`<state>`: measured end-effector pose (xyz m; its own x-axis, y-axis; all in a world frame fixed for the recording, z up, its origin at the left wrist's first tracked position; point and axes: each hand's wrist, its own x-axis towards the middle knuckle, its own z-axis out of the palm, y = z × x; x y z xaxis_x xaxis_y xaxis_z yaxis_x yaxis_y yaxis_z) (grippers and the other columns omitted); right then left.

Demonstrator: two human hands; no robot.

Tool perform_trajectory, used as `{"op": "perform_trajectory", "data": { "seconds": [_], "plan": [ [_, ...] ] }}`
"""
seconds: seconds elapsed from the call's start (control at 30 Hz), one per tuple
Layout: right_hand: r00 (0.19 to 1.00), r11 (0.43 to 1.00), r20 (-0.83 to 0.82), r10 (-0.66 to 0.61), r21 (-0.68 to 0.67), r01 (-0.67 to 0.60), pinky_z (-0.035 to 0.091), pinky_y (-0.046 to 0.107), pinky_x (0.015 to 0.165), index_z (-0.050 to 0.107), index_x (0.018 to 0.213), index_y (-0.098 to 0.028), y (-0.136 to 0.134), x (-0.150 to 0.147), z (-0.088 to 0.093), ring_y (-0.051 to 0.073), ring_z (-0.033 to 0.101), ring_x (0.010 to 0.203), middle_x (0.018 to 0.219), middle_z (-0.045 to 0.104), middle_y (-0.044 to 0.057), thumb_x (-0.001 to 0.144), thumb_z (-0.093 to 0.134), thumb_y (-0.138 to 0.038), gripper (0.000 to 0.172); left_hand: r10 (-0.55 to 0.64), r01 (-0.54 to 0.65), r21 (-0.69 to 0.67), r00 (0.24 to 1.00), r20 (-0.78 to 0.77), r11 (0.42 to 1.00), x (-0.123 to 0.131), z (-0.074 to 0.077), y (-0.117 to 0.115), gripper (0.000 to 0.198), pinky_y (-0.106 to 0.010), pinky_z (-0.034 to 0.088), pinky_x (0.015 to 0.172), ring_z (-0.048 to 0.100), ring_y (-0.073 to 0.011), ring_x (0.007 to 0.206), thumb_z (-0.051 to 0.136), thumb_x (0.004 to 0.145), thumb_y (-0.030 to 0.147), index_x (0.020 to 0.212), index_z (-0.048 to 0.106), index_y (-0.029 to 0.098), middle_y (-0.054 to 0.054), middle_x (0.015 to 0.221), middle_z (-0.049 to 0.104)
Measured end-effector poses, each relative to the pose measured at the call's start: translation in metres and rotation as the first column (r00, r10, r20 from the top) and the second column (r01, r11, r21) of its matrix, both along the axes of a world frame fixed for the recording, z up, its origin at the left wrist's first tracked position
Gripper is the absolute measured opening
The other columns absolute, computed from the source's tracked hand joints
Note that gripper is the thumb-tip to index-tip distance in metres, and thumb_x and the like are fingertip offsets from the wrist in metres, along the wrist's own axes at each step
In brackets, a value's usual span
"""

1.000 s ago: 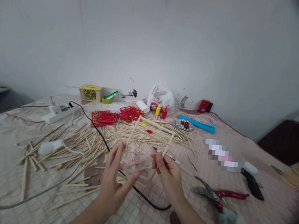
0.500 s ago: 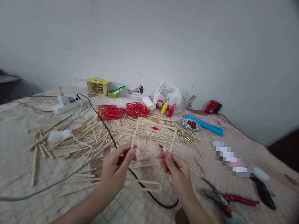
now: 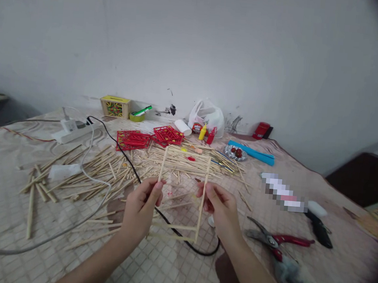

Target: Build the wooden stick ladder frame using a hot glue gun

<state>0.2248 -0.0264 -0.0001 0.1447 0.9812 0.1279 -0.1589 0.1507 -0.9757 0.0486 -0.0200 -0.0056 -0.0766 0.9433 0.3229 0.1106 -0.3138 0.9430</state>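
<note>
I now have the left hand, spread open a second ago, pinching the left side of the pale, rectangular wooden-stick frame opposite the pinching right hand, so it seems steadier, raised above the grid-patterned cream tablecloth.

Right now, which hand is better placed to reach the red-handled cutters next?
Probably the right hand: the cutters lie on its side, nearer than to the left hand, though both hold the wooden frame.
</note>
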Motion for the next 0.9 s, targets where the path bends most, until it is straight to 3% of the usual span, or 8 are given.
{"op": "perform_trajectory", "data": {
  "seconds": [0.27,0.47,0.57,0.73,0.9],
  "plan": [
    [0.977,0.992,-0.171,-0.124,0.005,0.127,0.022,0.018,0.035,0.062,0.078,-0.015,0.008,0.007,-0.001,0.004,0.039,0.038,0.065,0.059,0.001,0.077,0.054,-0.048,0.034,-0.002,0.002,0.006,1.000,-0.009,1.000,-0.001,-0.007,0.002,0.022,-0.022,0.031,0.051,0.037,-0.0092,0.050,0.042,0.085,0.035,0.091,0.055,0.018,0.006,0.052,0.038],
    [0.915,0.946,-0.277,-0.295,0.052,0.321,0.021,0.019,0.034,0.060,0.072,-0.015,0.018,0.025,0.004,0.003,0.036,0.038,0.057,0.051,-0.004,0.068,0.064,-0.045,0.030,0.001,-0.001,0.009,1.000,0.005,1.000,-0.001,-0.006,0.002,0.023,-0.022,0.028,0.049,0.035,-0.0092,0.048,0.040,0.086,0.035,0.087,0.054,0.018,0.007,0.051,0.035],
    [0.876,0.902,-0.273,-0.397,0.063,0.428,0.020,0.020,0.035,0.059,0.070,-0.015,0.027,0.042,0.005,0.003,0.035,0.038,0.056,0.049,-0.005,0.065,0.066,-0.043,0.030,-0.005,0.005,-0.015,1.000,0.030,1.000,-0.001,-0.002,0.002,0.024,-0.021,0.027,0.047,0.033,-0.0092,0.047,0.040,0.085,0.037,0.085,0.054,0.017,0.007,0.050,0.034],
    [0.753,0.746,-0.218,-0.621,0.128,0.653,0.029,0.021,0.043,0.060,0.071,-0.016,0.037,0.079,0.006,0.006,0.042,0.045,0.061,0.055,-0.004,0.057,0.072,-0.039,0.029,-0.013,0.015,-0.032,0.999,0.042,0.999,-0.002,0.003,0.004,0.027,-0.020,0.027,0.045,0.033,-0.0092,0.046,0.042,0.082,0.040,0.083,0.054,0.016,0.007,0.050,0.034],
    [0.844,0.842,0.013,-0.536,0.091,0.532,0.039,0.027,0.060,0.057,0.052,-0.016,0.020,0.090,0.021,0.015,0.055,0.068,0.063,0.060,0.002,0.061,0.067,-0.045,0.033,-0.017,0.017,-0.006,1.000,-0.016,1.000,-0.003,0.000,0.007,0.028,-0.021,0.026,0.046,0.033,-0.0102,0.047,0.042,0.082,0.041,0.083,0.053,0.015,0.007,0.052,0.033]
  ]
}}
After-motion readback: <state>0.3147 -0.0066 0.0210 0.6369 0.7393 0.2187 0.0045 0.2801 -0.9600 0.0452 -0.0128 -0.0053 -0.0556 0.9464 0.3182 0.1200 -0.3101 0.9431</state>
